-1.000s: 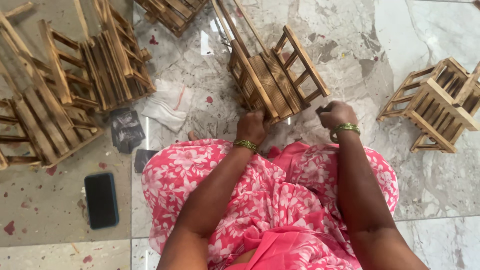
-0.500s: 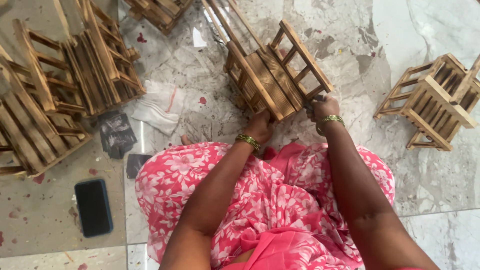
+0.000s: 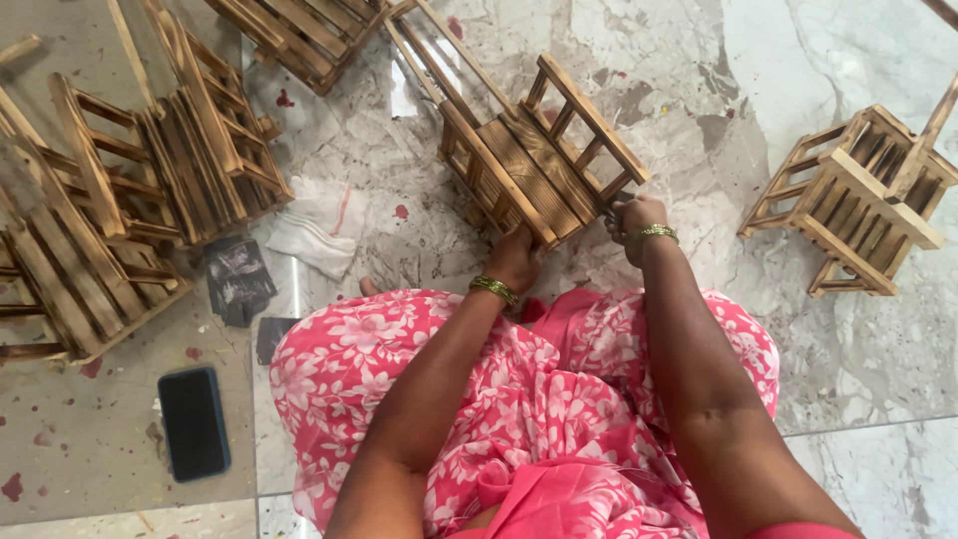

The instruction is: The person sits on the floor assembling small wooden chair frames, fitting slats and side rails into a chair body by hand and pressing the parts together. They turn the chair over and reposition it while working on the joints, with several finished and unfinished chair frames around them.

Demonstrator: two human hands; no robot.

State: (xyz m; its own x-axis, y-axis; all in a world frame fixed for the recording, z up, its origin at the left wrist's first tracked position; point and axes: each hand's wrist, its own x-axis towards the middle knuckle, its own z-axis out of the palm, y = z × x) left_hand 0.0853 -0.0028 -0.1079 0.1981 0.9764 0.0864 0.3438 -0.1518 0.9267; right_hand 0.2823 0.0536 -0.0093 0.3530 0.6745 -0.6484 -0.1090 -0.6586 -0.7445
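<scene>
Left hand [image 3: 514,262] grips the wooden rack [image 3: 534,165] on the floor [image 3: 699,110], right hand [image 3: 635,217] closed at its corner rail, likely fastening; hold steady next.

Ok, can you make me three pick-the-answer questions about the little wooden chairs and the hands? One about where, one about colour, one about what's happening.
1. Where does the phone lie?
A. left of the knees
B. on a chair
C. by the right hand

2. What colour is the floral cloth on the lap?
A. blue
B. pink
C. green

3. How is the small wooden chair in front of the knees held?
A. by no hand
B. by one hand only
C. by both hands

Answers:
1 A, it lies on the floor at the left.
2 B, pink with white flowers.
3 C, the left hand and right hand both grip its near edge.
</scene>
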